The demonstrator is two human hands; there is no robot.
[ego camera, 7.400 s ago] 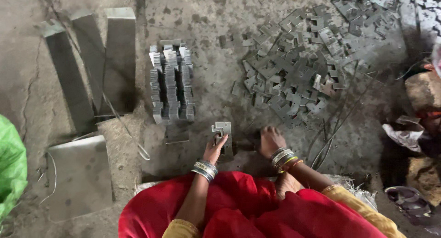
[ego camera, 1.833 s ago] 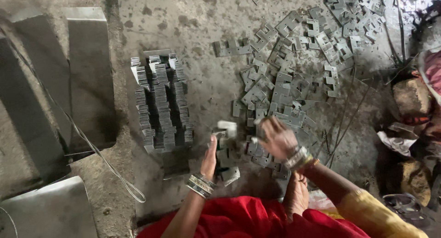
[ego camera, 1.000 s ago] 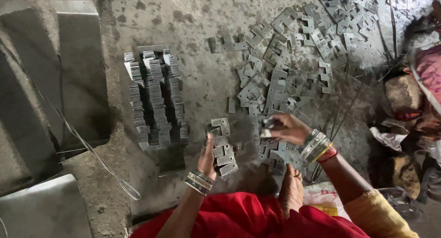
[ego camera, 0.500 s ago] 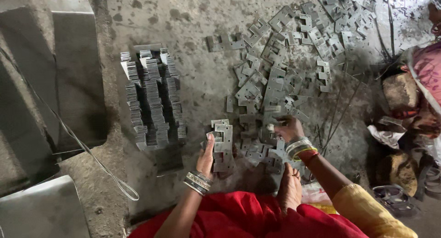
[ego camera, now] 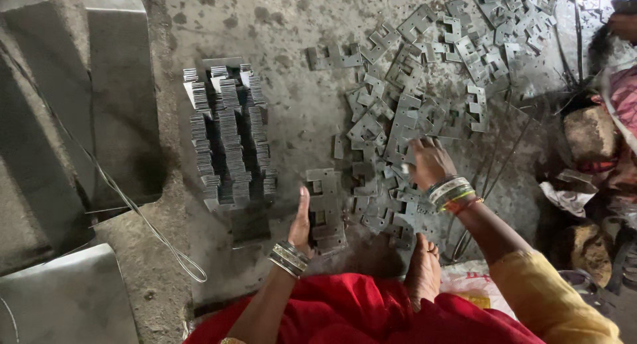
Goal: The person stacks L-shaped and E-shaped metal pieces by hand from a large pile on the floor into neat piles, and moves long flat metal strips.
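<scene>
Reaching farther out, right hand [ego camera: 430, 161] grips loose plates [ego camera: 405, 118]; open left hand [ego camera: 302, 221] steadies stack [ego camera: 326, 210].

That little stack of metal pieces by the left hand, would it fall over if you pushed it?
Probably. The small stack already leans, its flat plates fanned unevenly, so a nudge would likely slide them apart. The plates look stiff, thin and smooth, so likely slippery. The left hand steadies its side.

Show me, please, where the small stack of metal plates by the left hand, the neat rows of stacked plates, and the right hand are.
small stack of metal plates [ego camera: 326, 211]: head view, on its top plate.
neat rows of stacked plates [ego camera: 229, 135]: head view, middle row.
right hand [ego camera: 430, 161]: head view, back of the hand.
</scene>
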